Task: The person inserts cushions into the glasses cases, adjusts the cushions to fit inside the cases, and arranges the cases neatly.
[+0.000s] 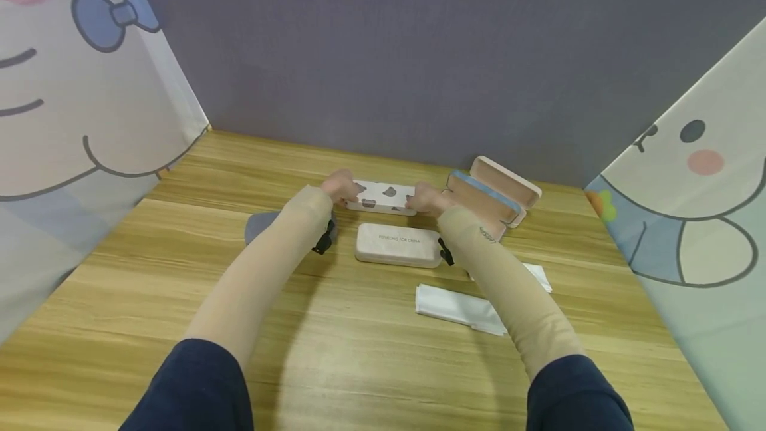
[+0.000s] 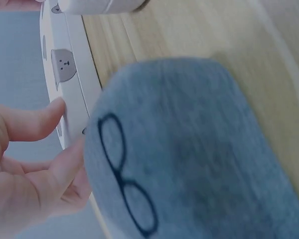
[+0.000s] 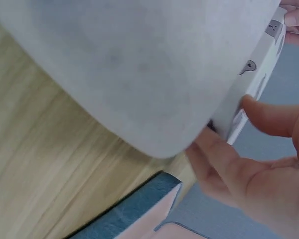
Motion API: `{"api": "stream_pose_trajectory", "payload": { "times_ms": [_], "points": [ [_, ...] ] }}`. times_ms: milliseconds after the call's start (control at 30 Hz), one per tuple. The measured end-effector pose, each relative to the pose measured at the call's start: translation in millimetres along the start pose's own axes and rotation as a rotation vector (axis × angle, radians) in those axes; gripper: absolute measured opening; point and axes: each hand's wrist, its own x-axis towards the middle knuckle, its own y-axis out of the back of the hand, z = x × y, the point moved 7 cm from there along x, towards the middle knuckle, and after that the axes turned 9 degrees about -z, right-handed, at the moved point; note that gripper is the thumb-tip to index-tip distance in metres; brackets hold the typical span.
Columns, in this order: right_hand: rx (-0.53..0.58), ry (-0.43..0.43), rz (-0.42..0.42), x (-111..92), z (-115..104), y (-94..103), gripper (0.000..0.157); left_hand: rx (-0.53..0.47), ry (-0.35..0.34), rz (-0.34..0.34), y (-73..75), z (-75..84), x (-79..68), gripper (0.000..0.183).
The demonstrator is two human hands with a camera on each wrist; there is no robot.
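A long white glasses case [image 1: 389, 195] with grey bear-head prints lies closed at the back of the table, its long side facing me. My left hand [image 1: 340, 187] pinches its left end; the left wrist view shows the thumb [image 2: 52, 112] on one face and the fingers on another. At the right end my right hand [image 1: 427, 199] pinches it likewise, thumb [image 3: 261, 113] apart from the fingers. In front lies a closed white case [image 1: 397, 245] lettered "REFUELING FOR CHINA". A grey-blue case [image 2: 189, 134] printed with black spectacles sits near my left wrist, partly covered by that arm.
Behind my right forearm stand a blue-edged open case [image 1: 479, 198] and a pale pink open case [image 1: 509, 181]. White folded cloths [image 1: 457, 306] lie under and beside that forearm. A grey wall [image 1: 383, 52] rises behind the wooden table [image 1: 359, 351], with cartoon-printed curtains at both sides.
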Motion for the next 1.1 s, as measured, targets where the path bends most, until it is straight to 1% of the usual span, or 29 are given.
{"api": "stream_pose_trajectory", "payload": {
  "times_ms": [133, 267, 367, 433, 500, 600, 700, 767, 800, 833, 900, 933, 1000, 1033, 1067, 1100],
  "points": [
    [0.043, 0.013, 0.017, 3.9, -3.3, -1.9, 0.031, -0.037, 0.012, 0.014, 5.3, -6.6, -1.2, 0.043],
    [0.044, 0.032, 0.02, 9.8, -14.2, -7.7, 0.028, -0.006, 0.033, 0.034, 14.5, -16.1, -2.6, 0.045],
    [0.016, 0.037, 0.022, 14.5, -26.7, -12.0, 0.026, 0.004, 0.043, 0.046, 23.3, -24.7, -4.7, 0.047],
    [-0.039, 0.024, 0.023, 18.4, -34.5, -14.0, 0.03, -0.005, 0.048, 0.055, 29.0, -30.3, -6.2, 0.047],
    [-0.114, 0.011, 0.033, 21.5, -43.1, -14.7, 0.029, -0.015, 0.05, 0.062, 34.0, -35.6, -7.8, 0.049],
    [-0.183, -0.007, 0.038, 26.3, -53.8, -17.4, 0.023, -0.008, 0.065, 0.077, 40.8, -43.5, -11.0, 0.049],
    [-0.173, -0.024, 0.031, 32.6, -61.4, -21.8, 0.023, 0.001, 0.072, 0.087, 47.2, -50.1, -14.8, 0.048],
    [-0.158, -0.023, 0.026, 42.0, -64.5, -24.9, 0.026, 0.006, 0.078, 0.096, 51.2, -54.1, -17.7, 0.043],
    [-0.16, -0.017, 0.026, 42.3, -66.2, -26.8, 0.027, 0.006, 0.079, 0.1, 53.2, -56.0, -18.7, 0.039],
    [-0.164, 0.01, 0.034, 55.5, -64.5, -27.6, 0.028, 0.011, 0.078, 0.104, 55.1, -58.0, -19.8, 0.039],
    [-0.186, 0.043, 0.034, 76.9, -63.3, -30.1, 0.026, 0.017, 0.078, 0.11, 58.5, -62.5, -22.0, 0.035],
    [-0.205, 0.071, 0.041, 95.6, -60.1, -31.9, 0.027, 0.027, 0.081, 0.11, 59.9, -64.7, -23.3, 0.036],
    [-0.226, 0.1, 0.034, 120.2, -56.4, -34.9, 0.024, 0.043, 0.084, 0.109, 62.4, -69.0, -26.1, 0.045],
    [-0.237, 0.114, 0.041, 140.2, -53.6, -35.6, 0.024, 0.047, 0.088, 0.107, 63.4, -71.0, -27.6, 0.049],
    [-0.241, 0.101, 0.028, 144.8, -54.7, -37.1, 0.022, 0.051, 0.091, 0.105, 64.3, -72.6, -29.5, 0.053],
    [-0.251, 0.107, 0.035, 156.5, -53.6, -38.4, 0.021, 0.05, 0.094, 0.105, 65.1, -74.3, -31.1, 0.056]
  ]
}}
